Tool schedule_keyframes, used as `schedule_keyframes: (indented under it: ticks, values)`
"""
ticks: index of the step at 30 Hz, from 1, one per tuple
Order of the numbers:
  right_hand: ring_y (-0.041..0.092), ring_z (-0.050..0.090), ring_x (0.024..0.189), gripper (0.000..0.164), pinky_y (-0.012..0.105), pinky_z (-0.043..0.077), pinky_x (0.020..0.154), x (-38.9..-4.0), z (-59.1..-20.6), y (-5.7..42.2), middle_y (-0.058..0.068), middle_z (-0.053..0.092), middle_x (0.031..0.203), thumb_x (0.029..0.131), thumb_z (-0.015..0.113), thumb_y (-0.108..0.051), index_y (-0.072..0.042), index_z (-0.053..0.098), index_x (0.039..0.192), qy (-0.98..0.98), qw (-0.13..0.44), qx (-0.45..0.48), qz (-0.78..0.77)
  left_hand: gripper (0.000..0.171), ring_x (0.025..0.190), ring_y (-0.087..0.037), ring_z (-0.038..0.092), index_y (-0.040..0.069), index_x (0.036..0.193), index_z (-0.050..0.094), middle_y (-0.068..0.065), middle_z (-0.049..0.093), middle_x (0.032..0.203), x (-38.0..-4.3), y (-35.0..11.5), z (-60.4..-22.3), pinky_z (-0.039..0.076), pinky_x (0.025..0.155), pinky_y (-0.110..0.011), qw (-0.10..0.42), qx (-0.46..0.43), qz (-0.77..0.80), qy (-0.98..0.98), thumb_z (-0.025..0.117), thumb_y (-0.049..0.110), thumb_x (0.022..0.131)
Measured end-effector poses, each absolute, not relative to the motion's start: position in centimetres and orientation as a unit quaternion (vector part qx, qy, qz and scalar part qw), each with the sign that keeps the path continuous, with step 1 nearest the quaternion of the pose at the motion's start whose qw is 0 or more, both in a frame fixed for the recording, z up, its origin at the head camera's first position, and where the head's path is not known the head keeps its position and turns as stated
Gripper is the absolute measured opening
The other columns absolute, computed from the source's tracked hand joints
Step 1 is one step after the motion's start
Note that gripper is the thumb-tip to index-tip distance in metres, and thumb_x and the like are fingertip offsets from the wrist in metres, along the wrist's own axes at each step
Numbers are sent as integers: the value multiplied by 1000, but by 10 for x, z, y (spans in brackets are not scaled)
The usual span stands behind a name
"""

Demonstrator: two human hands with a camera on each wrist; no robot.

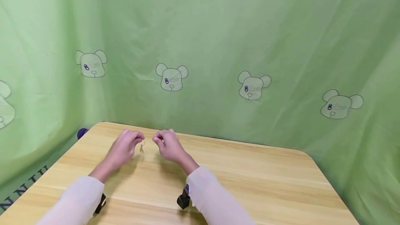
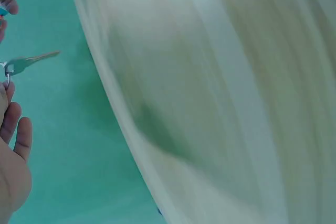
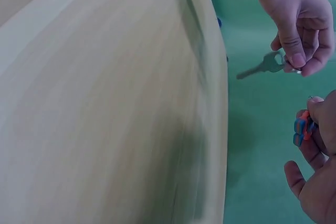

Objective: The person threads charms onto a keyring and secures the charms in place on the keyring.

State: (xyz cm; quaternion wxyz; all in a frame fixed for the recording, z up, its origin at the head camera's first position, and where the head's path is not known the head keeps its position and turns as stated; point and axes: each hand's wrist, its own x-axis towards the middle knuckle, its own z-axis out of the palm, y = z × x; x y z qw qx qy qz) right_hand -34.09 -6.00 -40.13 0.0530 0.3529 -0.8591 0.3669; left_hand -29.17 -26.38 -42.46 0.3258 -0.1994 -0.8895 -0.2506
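My left hand (image 1: 124, 148) is raised over the far left of the table and pinches a small metal ring (image 2: 8, 80) with a key (image 3: 270, 63) hanging from it. In the head view the key looks like a thin, brassy shape below the fingertips. A short gap to the right, my right hand (image 1: 170, 146) pinches a small blue and orange-red charm (image 3: 302, 129) between thumb and fingers. The two hands face each other, with the key and the charm apart in the right wrist view. Fingers hide part of the charm.
Both hands are above a light wood-grain table (image 1: 265, 176) with rounded far corners. A green curtain (image 1: 206, 114) printed with bear heads hangs behind and beside it. Black wrist cameras, such as the right one (image 1: 183, 199), stick out below the sleeves.
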Motion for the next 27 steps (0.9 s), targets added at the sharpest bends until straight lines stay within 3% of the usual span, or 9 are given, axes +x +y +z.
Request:
schedule_keyframes:
  ticks: [7,12,15,21,27]
  values:
    - [15,52,95,14,31,46,89,-335,-395,-19,-2,70,94,103,61,-14,-6,72,102,-848,87,331,405,18,92,-20,61,4,96,71,-3,72,94,-299,-223,-421,57,80,-38,366,-243,-292,-849,72,-11,87]
    - [18,57,96,12,41,50,90,-327,-390,7,0,69,91,102,63,-13,-5,72,99,-833,116,318,438,22,86,-17,62,6,92,71,-1,72,89,-302,-188,-419,57,75,-33,378,-249,-362,-815,73,-15,84]
    - [19,56,96,12,44,51,90,-321,-386,21,1,68,91,102,63,-12,-5,72,99,-828,125,305,454,20,83,-16,63,7,94,71,0,72,89,-301,-167,-419,56,73,-30,348,-232,-435,-798,70,-12,88]
    - [18,56,93,11,36,51,86,-311,-380,49,6,66,88,104,60,-13,-7,69,99,-818,138,285,480,9,89,-16,68,4,102,69,-9,72,97,-297,-129,-414,57,82,-31,255,-202,-584,-744,65,-3,96]
    - [18,57,87,11,37,50,86,-299,-375,76,7,63,84,104,59,-12,-5,67,99,-797,142,272,520,10,86,-15,69,-1,106,63,-13,73,96,-293,-96,-407,58,76,-26,192,-217,-685,-668,63,-4,97]
